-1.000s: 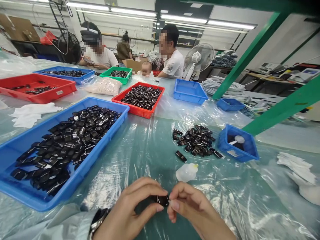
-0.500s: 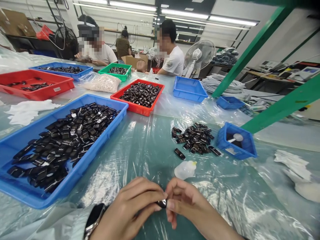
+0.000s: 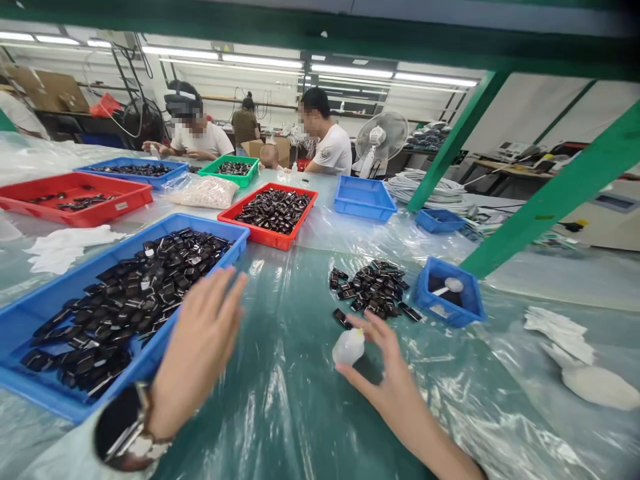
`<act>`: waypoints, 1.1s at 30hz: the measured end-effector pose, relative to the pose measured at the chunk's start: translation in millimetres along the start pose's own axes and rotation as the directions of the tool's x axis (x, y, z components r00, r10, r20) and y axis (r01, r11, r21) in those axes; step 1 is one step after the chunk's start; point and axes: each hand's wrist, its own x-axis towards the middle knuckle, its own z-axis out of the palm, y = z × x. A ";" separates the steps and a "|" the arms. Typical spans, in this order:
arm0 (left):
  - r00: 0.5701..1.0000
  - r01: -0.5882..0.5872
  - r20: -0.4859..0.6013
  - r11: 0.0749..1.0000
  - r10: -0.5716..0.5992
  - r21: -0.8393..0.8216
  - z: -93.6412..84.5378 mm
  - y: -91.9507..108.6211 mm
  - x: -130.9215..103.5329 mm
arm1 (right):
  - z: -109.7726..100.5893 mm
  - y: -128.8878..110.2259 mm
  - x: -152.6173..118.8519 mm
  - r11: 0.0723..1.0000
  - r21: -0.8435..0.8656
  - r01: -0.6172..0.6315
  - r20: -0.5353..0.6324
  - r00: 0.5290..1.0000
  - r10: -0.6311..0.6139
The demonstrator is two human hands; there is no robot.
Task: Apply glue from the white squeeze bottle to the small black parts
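My left hand (image 3: 203, 343) hovers at the right edge of the large blue tray (image 3: 213, 288), its fingers stretched out. That tray holds many small black plastic pieces (image 3: 165, 273); nothing shows in the hand, though its palm is hidden. A small translucent white squeeze bottle (image 3: 349, 348) with a yellowish tip lies on the film-covered table. Around it reaches my right hand (image 3: 383, 363), thumb and fingers spread on either side; whether they touch the bottle I cannot tell. Just beyond lies a loose pile of black pieces (image 3: 375, 287).
Right of the pile stands a small blue bin (image 3: 473, 310) with a white scoop (image 3: 453, 285). A red tray (image 3: 253, 237) of black pieces sits farther back, near a blue tray (image 3: 365, 200). A green post (image 3: 540, 207) slants along the right. People sit across the table.
My hands have parted from the small black piece they held together. The left moved toward the large blue tray, the right forward to the bottle. The black piece is no longer visible in them.
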 end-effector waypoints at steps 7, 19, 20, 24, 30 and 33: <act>0.908 -0.312 0.215 0.923 0.359 -0.224 78.5 74.2 28.1 | -3.5 8.3 9.1 0.995 0.105 0.004 0.007 1.000 -0.005; 0.911 -0.027 0.369 0.919 0.184 -0.392 77.8 86.8 16.6 | -23.5 18.8 8.2 0.973 0.196 -0.124 -0.035 0.990 0.133; 0.912 0.020 0.383 0.913 0.151 -0.407 68.8 82.3 9.9 | -21.4 16.5 6.4 0.971 0.195 -0.139 -0.037 0.988 0.148; 0.897 0.167 0.438 0.877 0.055 -0.451 39.1 69.2 -9.1 | -10.0 8.5 -0.1 0.976 0.181 -0.123 -0.057 0.989 0.136; 0.865 0.235 0.502 0.859 0.030 -0.455 30.7 64.4 -15.1 | -1.6 1.6 -4.9 0.988 0.154 0.007 0.094 0.995 -0.021; 0.851 0.252 0.525 0.859 0.023 -0.446 33.0 63.2 -15.6 | 0.0 -2.5 -7.4 0.989 0.145 -0.001 0.162 0.986 -0.023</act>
